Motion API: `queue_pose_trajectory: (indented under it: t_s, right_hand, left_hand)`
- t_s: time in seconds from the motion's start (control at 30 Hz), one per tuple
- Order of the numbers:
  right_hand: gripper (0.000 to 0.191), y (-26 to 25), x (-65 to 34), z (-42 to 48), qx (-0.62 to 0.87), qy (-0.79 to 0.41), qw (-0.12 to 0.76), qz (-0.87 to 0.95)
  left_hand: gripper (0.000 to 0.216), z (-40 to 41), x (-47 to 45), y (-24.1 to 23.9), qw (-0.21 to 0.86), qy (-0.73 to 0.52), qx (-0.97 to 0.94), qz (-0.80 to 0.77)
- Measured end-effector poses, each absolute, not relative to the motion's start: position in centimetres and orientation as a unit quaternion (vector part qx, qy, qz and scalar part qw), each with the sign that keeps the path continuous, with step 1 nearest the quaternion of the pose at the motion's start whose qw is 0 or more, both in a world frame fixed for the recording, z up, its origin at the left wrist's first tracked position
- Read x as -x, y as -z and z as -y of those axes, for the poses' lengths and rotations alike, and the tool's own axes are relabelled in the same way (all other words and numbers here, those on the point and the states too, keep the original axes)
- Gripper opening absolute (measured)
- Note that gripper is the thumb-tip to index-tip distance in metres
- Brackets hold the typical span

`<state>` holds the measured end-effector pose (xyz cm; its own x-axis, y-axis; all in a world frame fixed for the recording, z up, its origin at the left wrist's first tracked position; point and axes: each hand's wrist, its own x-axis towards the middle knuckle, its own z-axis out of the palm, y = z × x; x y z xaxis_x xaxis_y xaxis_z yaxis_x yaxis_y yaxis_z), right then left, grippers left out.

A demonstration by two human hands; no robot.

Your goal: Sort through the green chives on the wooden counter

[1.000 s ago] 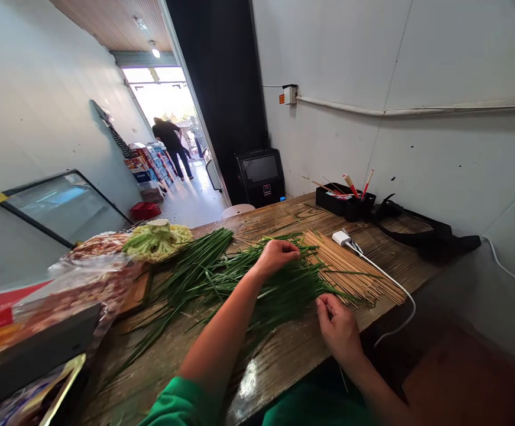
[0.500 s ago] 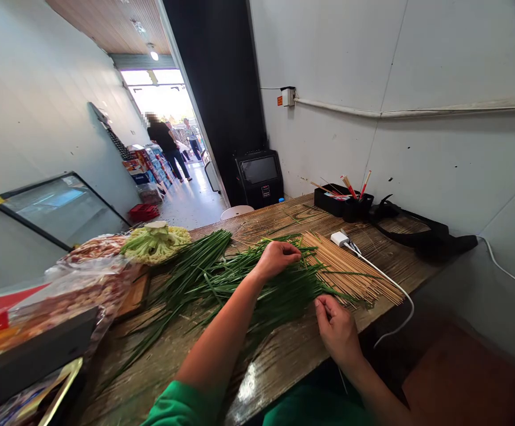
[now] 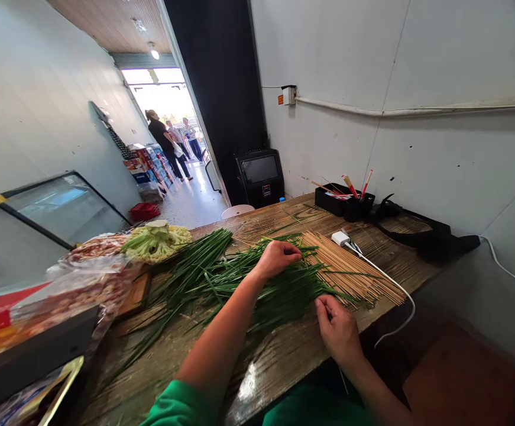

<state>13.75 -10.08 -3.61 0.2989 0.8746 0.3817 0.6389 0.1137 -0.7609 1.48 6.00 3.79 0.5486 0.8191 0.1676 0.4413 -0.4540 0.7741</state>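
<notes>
Long green chives (image 3: 284,299) lie in a loose heap on the wooden table (image 3: 257,387). Over their right end, my left hand (image 3: 278,259) is closed in a pinch on chive blades; its fingertips partly hide them. My right hand (image 3: 337,328) is closed at the table's near edge, thumb against fingers, beside the chive ends. A thin skewer (image 3: 343,380) sticks out below this hand; its upper part is hidden in the fingers. Many bamboo skewers (image 3: 355,278) lie spread side by side just beyond my right hand, with a few blades across them.
A white charger (image 3: 340,238) with a cable rests by the skewers. Behind are black holders (image 3: 330,204) and a black strap bag (image 3: 434,236). At left are a cauliflower (image 3: 157,242) and bagged meat (image 3: 106,278). People (image 3: 164,139) stand near the doorway.
Both hands and the chives stay in nearly the same place. The view shifts very slightly, and the people by the doorway have changed posture a little.
</notes>
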Motion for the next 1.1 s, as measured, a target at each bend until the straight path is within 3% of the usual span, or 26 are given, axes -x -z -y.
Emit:
queue_pose_trajectory:
  t_s: [1.1]
  right_hand:
    - [0.032,3.69,-13.83,10.06,0.656,-0.096,0.464,0.587]
  left_hand:
    - [0.024,-5.90,-1.70,-3.79,0.343,-0.272,-0.821,-0.367]
